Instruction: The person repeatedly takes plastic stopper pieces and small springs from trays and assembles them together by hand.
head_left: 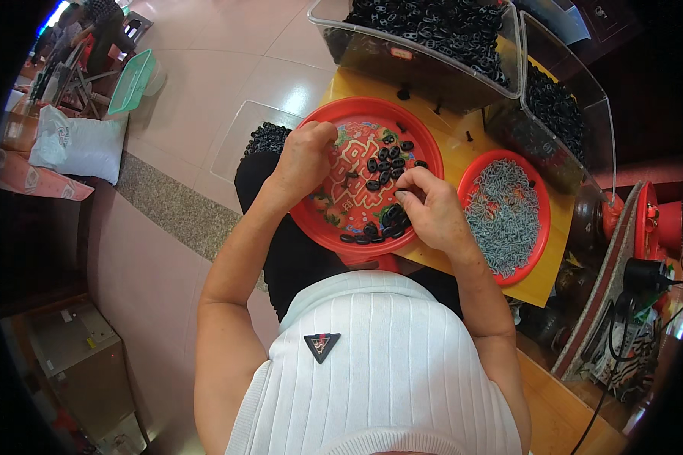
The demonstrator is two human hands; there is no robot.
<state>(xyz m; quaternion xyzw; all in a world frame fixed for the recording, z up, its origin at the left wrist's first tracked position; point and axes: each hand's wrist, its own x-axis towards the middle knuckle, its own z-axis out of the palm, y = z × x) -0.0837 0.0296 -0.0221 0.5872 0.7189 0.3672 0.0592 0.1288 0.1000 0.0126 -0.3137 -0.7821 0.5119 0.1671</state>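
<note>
A round red tray [425, 129] with a printed pattern lies before me, its near side over my lap. Small black oval plastic pieces [385, 164] are scattered on its right half, and more are heaped along its near right rim. Above the tray's left side, my left hand [305, 161] is closed with its fingers curled inward; whatever they hold is hidden. My right hand [435, 211] pinches thumb and forefinger together over the tray's right side, beside the black pieces. Something small and dark shows at those fingertips, too small to name.
To the right, a smaller red dish [508, 216] of grey screws stands on a yellow board [451, 136]. Clear bins [432, 83] full of black parts stand behind. On the left, a low clear container [231, 136] holds black pieces; a white sack [80, 144] lies farther off.
</note>
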